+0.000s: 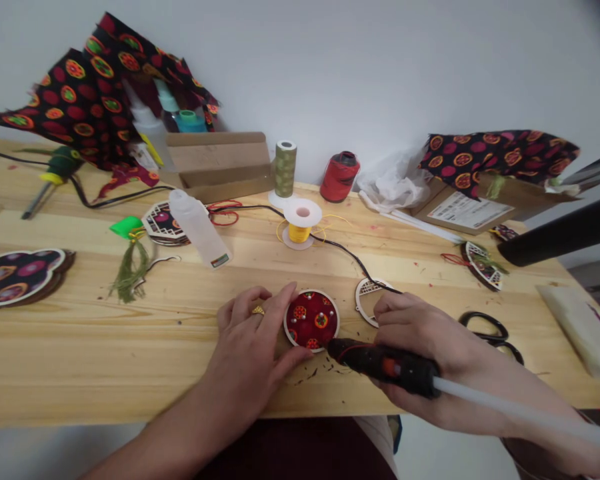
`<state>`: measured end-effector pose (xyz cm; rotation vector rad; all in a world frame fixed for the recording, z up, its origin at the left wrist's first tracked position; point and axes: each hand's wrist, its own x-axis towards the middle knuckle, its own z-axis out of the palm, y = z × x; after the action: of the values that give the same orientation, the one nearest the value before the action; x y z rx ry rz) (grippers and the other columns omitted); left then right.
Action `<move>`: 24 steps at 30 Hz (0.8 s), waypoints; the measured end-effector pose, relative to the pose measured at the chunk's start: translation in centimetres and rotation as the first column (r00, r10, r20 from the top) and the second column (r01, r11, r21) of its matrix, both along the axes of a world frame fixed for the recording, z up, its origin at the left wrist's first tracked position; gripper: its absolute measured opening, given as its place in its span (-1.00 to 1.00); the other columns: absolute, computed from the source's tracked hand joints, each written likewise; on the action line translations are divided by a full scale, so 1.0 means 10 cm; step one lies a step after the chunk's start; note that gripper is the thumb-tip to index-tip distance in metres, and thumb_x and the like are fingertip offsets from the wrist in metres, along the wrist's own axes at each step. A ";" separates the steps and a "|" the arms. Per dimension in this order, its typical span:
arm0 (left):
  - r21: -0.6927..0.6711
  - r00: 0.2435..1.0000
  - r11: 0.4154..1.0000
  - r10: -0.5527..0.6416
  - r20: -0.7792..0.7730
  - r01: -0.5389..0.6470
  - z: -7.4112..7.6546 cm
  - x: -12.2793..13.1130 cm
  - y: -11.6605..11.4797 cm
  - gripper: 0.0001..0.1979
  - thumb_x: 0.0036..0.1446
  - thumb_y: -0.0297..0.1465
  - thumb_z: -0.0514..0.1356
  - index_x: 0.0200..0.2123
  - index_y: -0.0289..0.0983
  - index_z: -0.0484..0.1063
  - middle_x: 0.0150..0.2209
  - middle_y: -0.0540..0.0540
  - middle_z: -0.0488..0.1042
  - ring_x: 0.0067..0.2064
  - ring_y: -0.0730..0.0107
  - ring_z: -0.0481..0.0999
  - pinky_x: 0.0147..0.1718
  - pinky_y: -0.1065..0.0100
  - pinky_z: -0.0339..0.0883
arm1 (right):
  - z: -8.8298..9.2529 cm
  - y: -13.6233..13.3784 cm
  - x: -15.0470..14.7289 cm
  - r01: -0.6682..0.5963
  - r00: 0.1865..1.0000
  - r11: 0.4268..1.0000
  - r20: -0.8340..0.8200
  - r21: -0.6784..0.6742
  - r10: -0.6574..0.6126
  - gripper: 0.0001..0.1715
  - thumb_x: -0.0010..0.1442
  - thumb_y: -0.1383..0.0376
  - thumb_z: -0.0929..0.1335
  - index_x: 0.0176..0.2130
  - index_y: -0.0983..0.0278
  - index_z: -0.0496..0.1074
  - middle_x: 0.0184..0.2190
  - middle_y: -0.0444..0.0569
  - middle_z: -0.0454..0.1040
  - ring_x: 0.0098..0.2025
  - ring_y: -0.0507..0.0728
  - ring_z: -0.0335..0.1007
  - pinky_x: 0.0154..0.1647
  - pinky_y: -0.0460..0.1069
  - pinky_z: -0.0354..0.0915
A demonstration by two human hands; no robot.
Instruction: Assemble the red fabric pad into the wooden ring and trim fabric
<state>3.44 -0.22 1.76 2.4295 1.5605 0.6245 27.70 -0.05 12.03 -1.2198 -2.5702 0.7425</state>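
A round wooden-rimmed disc (303,313) covered in dark red patterned fabric lies flat on the table, with several small shiny dots on it. My left hand (253,333), a ring on one finger, grips the disc's left edge between thumb and index finger. In my right hand (430,340) is a black glue gun (385,363) with a long white glue stick (510,407) sticking out of its back. The gun's nozzle is at the disc's lower right edge; whether it touches cannot be made out. A round wooden lattice frame (363,310) lies partly hidden behind my right hand.
A black cord (347,250) crosses the table to my right hand. Behind the disc stand a yellow thread spool (300,230) and a translucent bottle (200,230). Black-handled scissors (485,327) lie right, a screwdriver (55,173) far left. Cardboard boxes (220,163) line the wall.
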 end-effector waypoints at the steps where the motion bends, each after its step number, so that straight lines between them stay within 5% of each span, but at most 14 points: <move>1: 0.002 1.000 1.000 -0.001 0.003 0.001 0.00 0.00 0.00 -0.19 0.04 -0.16 0.34 0.27 -0.26 0.06 -0.04 -0.19 0.55 0.05 -0.05 0.26 0.03 -0.01 0.09 | -0.02 0.00 -0.01 -0.019 1.000 1.000 0.011 -0.024 0.020 -0.85 0.02 0.45 0.34 -0.50 0.22 0.33 -0.51 -0.11 0.34 -0.33 0.12 0.31 -0.16 0.06 0.30; 8: 0.037 1.000 0.999 0.000 0.008 -0.001 0.00 0.00 0.00 -0.19 0.04 -0.15 0.34 0.26 -0.26 0.07 -0.06 -0.20 0.56 0.04 -0.04 0.25 0.02 0.02 0.10 | -0.13 0.05 -0.07 -0.017 1.000 0.993 -0.006 -0.117 0.016 -0.77 0.01 0.45 0.37 -0.53 0.22 0.24 -0.55 -0.18 0.24 -0.30 0.09 0.25 -0.08 0.05 0.27; 18: -0.002 1.000 1.000 0.002 -0.005 -0.002 -0.02 -0.01 0.00 -0.18 0.03 -0.20 0.35 0.27 -0.23 0.04 -0.04 -0.19 0.56 0.06 -0.07 0.27 0.03 -0.03 0.10 | -0.12 0.01 0.16 0.006 0.992 0.998 -0.125 0.061 0.002 -0.81 0.08 0.42 0.36 -0.51 0.17 0.36 -0.55 -0.12 0.37 -0.32 0.15 0.40 -0.17 0.07 0.37; 24: 0.083 0.999 0.996 0.024 -0.022 -0.022 -0.12 -0.04 -0.01 -0.19 0.05 -0.25 0.32 0.29 -0.18 -0.01 -0.07 -0.16 0.58 0.05 -0.09 0.32 0.02 -0.01 0.08 | 0.00 0.16 0.31 0.074 0.997 0.994 -0.023 0.081 -0.072 -0.85 0.13 0.44 0.32 -0.44 0.21 0.36 -0.52 -0.10 0.38 -0.37 0.12 0.31 -0.17 0.07 0.31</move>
<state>3.03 -0.29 0.53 2.4903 1.6042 0.6800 30.78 1.50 11.99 -1.2672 -2.4986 0.6254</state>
